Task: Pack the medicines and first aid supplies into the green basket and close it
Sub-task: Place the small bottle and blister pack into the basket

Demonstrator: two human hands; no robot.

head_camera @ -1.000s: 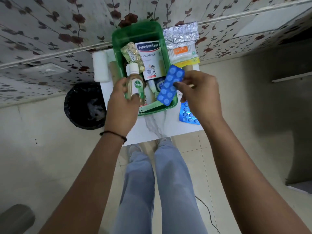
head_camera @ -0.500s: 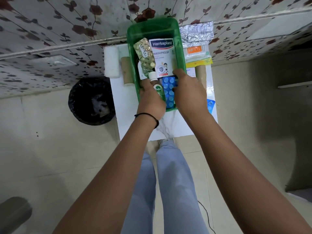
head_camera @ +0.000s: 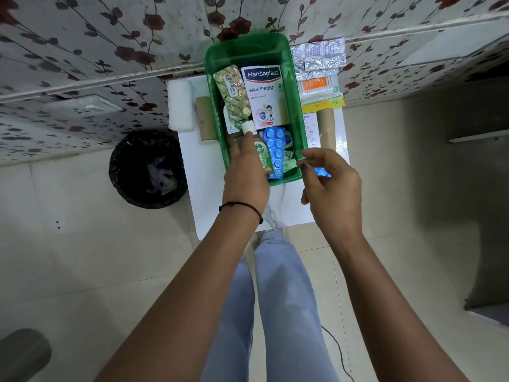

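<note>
My right hand [head_camera: 332, 186] has come back out of the green plastic basket [head_camera: 294, 106] since half a second ago, and the blue tablet blister strip [head_camera: 275, 153] it carried now lies inside, flat along the near right part. Right hand hovers just off the basket's near right corner, fingers loosely curled and apart, holding nothing. Under it a second blue blister pack [head_camera: 322, 171] peeks out on the white tabletop [head_camera: 209, 188]. My left hand [head_camera: 245, 177], black thread band at the wrist, grips the small clear Dettol bottle with white cap [head_camera: 257, 146], bottle tilted, resting in the basket's near left part beside the blue strip. Further in: white Hansaplast Washproof plaster box [head_camera: 263, 95] leaning upright, gold foil tablet strip [head_camera: 234, 92] on its left. Basket open, no lid on it. Outside on the left: brown cardboard roll [head_camera: 205, 117], then white gauze roll [head_camera: 180, 106]. Outside on the right: another brown roll [head_camera: 326, 128], a printed leaflet [head_camera: 311, 130], cotton swab pack with orange label [head_camera: 319, 88], silver foil strips [head_camera: 319, 57] farthest back. Black-lined bin [head_camera: 147, 169] on the floor at left.
</note>
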